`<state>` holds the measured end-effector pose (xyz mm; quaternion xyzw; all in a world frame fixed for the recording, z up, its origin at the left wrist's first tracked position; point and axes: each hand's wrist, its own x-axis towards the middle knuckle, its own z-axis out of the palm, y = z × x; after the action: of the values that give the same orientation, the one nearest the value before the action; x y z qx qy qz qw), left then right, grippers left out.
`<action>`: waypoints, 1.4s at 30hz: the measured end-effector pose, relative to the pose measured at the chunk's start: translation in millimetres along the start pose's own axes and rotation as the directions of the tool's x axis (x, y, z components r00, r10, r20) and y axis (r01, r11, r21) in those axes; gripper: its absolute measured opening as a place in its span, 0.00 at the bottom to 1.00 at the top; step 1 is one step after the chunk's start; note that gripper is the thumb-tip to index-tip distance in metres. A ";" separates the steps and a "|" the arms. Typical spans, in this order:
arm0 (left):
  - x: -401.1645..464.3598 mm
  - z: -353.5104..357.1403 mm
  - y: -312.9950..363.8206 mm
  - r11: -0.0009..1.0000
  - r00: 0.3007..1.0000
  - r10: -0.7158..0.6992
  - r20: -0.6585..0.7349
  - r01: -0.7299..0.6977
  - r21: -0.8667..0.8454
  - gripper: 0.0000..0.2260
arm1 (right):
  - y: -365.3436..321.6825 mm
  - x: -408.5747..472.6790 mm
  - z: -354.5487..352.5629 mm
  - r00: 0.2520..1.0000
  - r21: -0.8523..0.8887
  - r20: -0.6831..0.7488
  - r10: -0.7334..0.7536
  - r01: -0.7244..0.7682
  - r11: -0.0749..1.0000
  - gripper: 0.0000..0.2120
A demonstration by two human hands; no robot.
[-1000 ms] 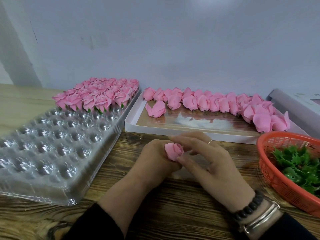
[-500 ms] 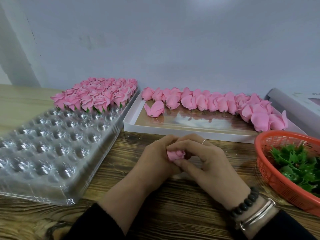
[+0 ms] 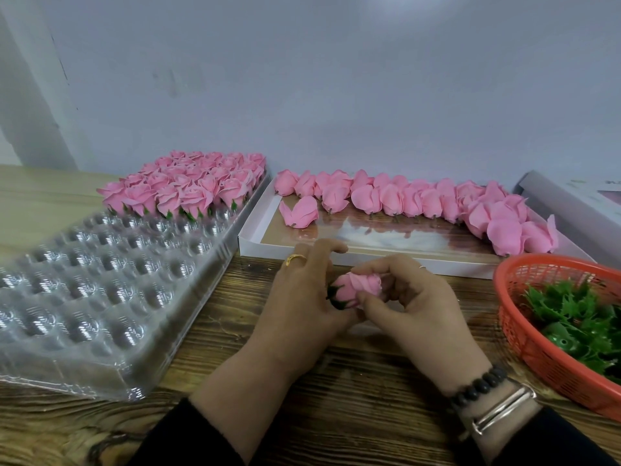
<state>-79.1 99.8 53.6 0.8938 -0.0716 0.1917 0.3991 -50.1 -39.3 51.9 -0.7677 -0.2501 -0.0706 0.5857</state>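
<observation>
A pink rose head (image 3: pixel 359 288) with a dark green base lies sideways between both hands over the wooden table. My left hand (image 3: pixel 299 304) cups it from the left with curled fingers. My right hand (image 3: pixel 416 307) pinches its petals from the right with thumb and fingertips. A clear plastic tray (image 3: pixel 100 297) with many round cups lies at the left; its far end holds several finished pink roses (image 3: pixel 188 186) with green bases. A shallow white box (image 3: pixel 369 247) behind the hands carries a row of loose pink rose heads (image 3: pixel 420 200).
An orange mesh basket (image 3: pixel 537 334) with several green plastic calyxes (image 3: pixel 578 311) stands at the right, close to my right wrist. Another white box (image 3: pixel 578 200) lies at the far right. A grey wall closes off the back.
The rose has been turned on its side, so its green base now shows at the left. My left hand's fingers have lifted and spread; the right hand has shifted to the petals.
</observation>
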 end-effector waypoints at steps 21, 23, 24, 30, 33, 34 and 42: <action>-2.5 5.2 15.1 0.957 0.986 0.164 -0.029 -0.151 0.248 0.10 | 8.2 2.0 7.7 0.988 0.225 0.052 0.143 -0.151 0.963 0.07; -1.4 5.3 13.0 0.955 0.987 0.160 -0.034 -0.146 0.257 0.10 | 9.8 3.2 9.5 0.988 0.239 0.056 0.144 -0.153 0.959 0.08; -0.7 5.6 12.1 0.954 0.986 0.161 -0.039 -0.145 0.261 0.10 | 10.8 4.0 10.2 0.987 0.246 0.058 0.147 -0.157 0.956 0.08; 2.7 6.1 4.8 0.950 0.979 0.193 -0.073 -0.168 0.262 0.08 | 12.7 7.8 14.1 0.988 0.283 0.064 0.140 -0.152 0.947 0.12; 3.5 2.4 2.1 0.976 0.978 0.161 -0.134 -0.137 0.169 0.07 | 13.5 6.1 15.1 0.991 0.300 0.037 0.130 -0.135 0.944 0.13; 4.1 0.2 2.2 0.985 0.979 0.136 -0.149 -0.117 0.126 0.07 | 13.8 4.7 14.7 0.990 0.287 0.030 0.134 -0.137 0.948 0.15; 42.3 -64.9 -25.4 0.974 0.857 -0.202 -0.474 0.127 -0.186 0.14 | 22.4 3.1 10.3 0.993 0.107 0.020 0.117 -0.119 0.987 0.14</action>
<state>-51.8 166.0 92.6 0.7868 0.0944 0.3711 0.4841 -38.9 -32.9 30.6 -0.7489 -0.2117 -0.0170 0.6277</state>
